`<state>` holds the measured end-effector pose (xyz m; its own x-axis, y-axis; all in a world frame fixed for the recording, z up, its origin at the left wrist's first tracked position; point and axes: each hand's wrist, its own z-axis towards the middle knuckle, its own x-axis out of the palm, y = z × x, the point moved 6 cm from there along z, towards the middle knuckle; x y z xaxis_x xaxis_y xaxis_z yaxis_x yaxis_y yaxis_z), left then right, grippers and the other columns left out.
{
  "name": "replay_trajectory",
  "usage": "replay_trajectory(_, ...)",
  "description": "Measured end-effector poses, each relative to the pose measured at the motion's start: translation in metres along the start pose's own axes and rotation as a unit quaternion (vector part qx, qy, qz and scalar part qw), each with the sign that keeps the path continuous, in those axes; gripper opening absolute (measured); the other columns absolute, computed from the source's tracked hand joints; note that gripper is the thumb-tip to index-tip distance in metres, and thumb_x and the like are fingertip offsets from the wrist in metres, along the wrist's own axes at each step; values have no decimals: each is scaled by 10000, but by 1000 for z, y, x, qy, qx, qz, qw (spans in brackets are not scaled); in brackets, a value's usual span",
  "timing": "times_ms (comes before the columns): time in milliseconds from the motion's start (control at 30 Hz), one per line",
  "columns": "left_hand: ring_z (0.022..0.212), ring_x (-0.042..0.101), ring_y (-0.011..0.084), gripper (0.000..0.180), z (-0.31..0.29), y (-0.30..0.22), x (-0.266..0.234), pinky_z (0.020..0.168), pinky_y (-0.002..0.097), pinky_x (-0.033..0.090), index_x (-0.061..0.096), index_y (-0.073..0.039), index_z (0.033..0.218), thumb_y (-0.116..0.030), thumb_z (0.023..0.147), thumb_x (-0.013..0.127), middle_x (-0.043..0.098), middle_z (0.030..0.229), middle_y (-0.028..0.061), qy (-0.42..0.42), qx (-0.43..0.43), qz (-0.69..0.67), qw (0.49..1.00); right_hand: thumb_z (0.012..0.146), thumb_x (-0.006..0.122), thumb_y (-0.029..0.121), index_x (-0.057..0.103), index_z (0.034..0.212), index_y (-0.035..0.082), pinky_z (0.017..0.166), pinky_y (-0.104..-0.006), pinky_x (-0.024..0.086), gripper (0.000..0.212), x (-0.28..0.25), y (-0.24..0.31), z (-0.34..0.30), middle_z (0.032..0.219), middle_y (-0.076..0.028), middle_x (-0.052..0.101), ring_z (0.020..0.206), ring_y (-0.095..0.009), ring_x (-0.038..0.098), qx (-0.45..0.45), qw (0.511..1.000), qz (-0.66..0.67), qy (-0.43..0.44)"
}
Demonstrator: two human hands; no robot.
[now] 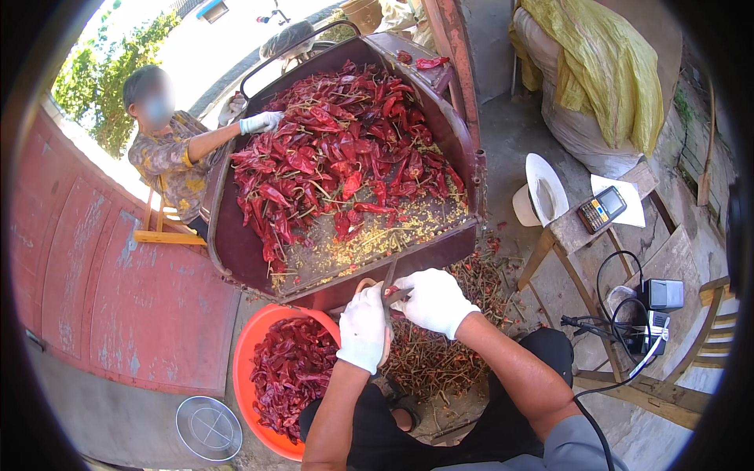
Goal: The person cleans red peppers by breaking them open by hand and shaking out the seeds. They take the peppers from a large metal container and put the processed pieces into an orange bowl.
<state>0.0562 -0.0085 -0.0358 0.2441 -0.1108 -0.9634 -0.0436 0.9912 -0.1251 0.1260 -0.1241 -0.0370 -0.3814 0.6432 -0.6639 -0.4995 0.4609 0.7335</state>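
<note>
Our left hand (362, 327) grips scissors (389, 278), our right hand (434, 301) a likely pepper (399, 296) — best snipped slowly, points facing away.

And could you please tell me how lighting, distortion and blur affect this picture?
In the head view, glare washes out the sunlit ground beyond the cart; in the head view, the fisheye bends the red door and blackens the corners; also in the head view, a blur masks the co-worker's head, while the left hand and right hand look fairly clear.
</note>
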Motion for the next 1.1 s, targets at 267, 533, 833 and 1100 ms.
replay_trajectory(267,706,690,339,305,-9,3,17,628,425,545,547,-34,1141,-98,845,578,675,819,166,53,2,21,998,801,669,297,752,868,116,747,-443,544,209,-4,2,3,820,-154,709,804,-349,694,38,996,-75,24)
replay_trajectory(533,570,667,248,181,-21,-14,-4,545,346,523,640,16,1024,-138,929,641,659,686,146,11,7,-226,974,804,635,216,731,824,99,721,-457,537,152,-21,-11,5,766,-167,694,755,-362,691,57,986,-145,-59)
replay_trajectory(833,895,683,379,439,22,114,-13,820,443,526,680,-33,1057,-418,848,706,711,921,199,34,-224,29,974,962,626,191,671,917,38,472,-249,464,165,-32,-19,9,772,-10,653,596,-66,575,193,827,527,-34)
replay_trajectory(1100,989,675,366,460,76,166,9,879,440,520,686,-72,1170,-389,838,699,711,1046,196,88,-242,125,958,958,639,185,641,992,22,474,-242,483,167,-27,-22,14,797,-25,644,586,-94,585,205,736,641,-72)
